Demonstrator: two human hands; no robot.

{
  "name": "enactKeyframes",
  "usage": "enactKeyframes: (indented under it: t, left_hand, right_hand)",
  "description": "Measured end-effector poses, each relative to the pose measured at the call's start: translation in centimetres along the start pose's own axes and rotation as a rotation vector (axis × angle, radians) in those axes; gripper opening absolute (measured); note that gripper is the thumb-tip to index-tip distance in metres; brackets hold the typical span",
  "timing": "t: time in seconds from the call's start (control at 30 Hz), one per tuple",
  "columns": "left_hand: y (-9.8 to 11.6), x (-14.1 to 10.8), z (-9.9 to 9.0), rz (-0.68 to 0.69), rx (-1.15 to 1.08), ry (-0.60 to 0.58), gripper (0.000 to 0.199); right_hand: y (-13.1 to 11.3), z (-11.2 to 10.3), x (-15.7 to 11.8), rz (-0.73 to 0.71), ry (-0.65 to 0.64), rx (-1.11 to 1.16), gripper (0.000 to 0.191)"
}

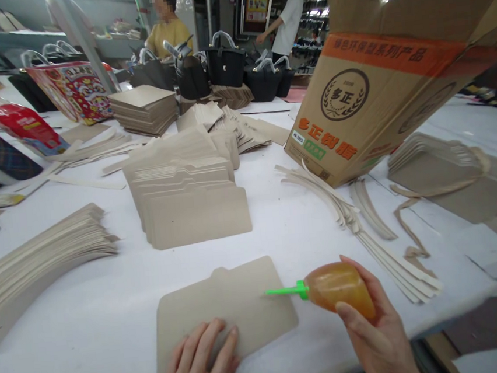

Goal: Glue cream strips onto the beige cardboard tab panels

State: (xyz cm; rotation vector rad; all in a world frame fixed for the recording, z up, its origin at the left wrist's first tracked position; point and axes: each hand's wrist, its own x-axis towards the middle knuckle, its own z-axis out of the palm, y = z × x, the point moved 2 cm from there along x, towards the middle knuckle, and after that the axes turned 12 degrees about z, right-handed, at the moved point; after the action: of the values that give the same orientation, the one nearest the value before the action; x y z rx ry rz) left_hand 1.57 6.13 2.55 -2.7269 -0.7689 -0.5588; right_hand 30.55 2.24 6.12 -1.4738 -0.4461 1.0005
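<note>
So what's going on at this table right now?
The person's left hand rests on a flat beige panel. The right hand holds an amber squeeze bottle tipped sideways, its green nozzle over the panel; I can't tell whether the tip touches. Similar panels lie fanned out beyond, with stacked curved strips to the left.
</note>
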Motion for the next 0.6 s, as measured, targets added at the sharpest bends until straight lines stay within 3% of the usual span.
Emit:
enactKeyframes:
  t: [0.13, 0.27, 0.43, 0.6]
  left_hand:
    - [0.1, 0.1, 0.0, -0.006, -0.016, 0.009, 0.034]
    - [0.2, 0.2, -0.2, -0.035, -0.027, 0.015, 0.03]
    - [0.1, 0.0, -0.2, -0.011, -0.014, 0.0, 0.031]
    - [0.1, -0.1, 0.0, -0.004, -0.002, -0.015, 0.033]
  right_hand:
    - [0.3, 0.4, -0.1, 0.07, -0.03, 0.05, 0.061]
    - [0.1, 0.5, -0.6, 0.102, -0.004, 0.013, 0.076]
    - [-0.6, 0.4, -0.8, 0.205, -0.079, 0.046, 0.082]
    - [-1.0, 0.2, -0.9, 0.089, -0.009, -0.044, 0.07]
